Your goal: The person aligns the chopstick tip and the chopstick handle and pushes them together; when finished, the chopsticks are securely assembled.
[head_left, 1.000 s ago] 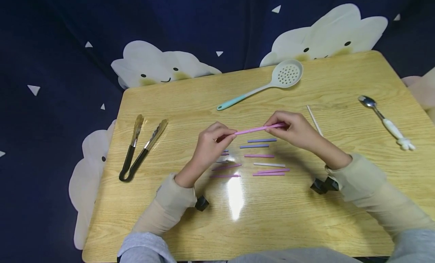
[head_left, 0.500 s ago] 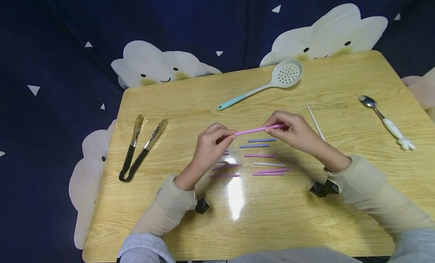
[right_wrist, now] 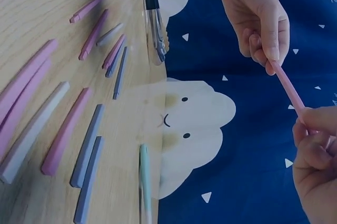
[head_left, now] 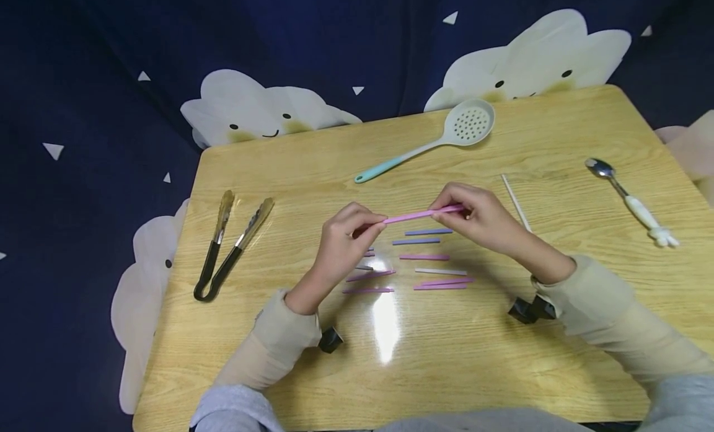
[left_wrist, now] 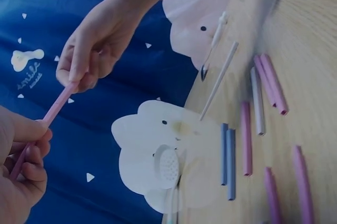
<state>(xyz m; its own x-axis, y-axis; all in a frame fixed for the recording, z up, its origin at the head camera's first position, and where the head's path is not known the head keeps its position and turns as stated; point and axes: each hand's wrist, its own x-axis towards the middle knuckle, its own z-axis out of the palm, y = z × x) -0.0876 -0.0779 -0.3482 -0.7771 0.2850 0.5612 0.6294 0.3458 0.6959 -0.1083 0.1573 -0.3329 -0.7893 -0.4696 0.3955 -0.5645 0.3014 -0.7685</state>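
Observation:
A slim pink plastic stick (head_left: pixel 409 217) is held level above the table, stretched between my two hands. My left hand (head_left: pixel 344 243) pinches its left end between thumb and fingers. Toward the other end, my right hand (head_left: pixel 481 214) pinches it, and a short length runs on under the curled fingers. In the right wrist view, the stick (right_wrist: pixel 289 89) spans the gap in one straight line. On the table beneath lie loose sticks: blue (head_left: pixel 428 232), pink (head_left: pixel 424 256) and white (head_left: pixel 440 271). My left hand partly hides a few more at the left.
Black-handled tongs (head_left: pixel 214 271) lie spread at the left. A skimmer (head_left: pixel 470 123) with a mint handle lies near the back edge. A longer white stick (head_left: pixel 514 198) is beyond my right wrist, and a white-handled spoon (head_left: pixel 641 210) lies farther right. A dark curtain (head_left: pixel 334 35) hangs behind.
Both hands keep their pinch on the pink stick and barely move; the right hand shifts very slightly left. The whole head view has shifted by a few pixels.

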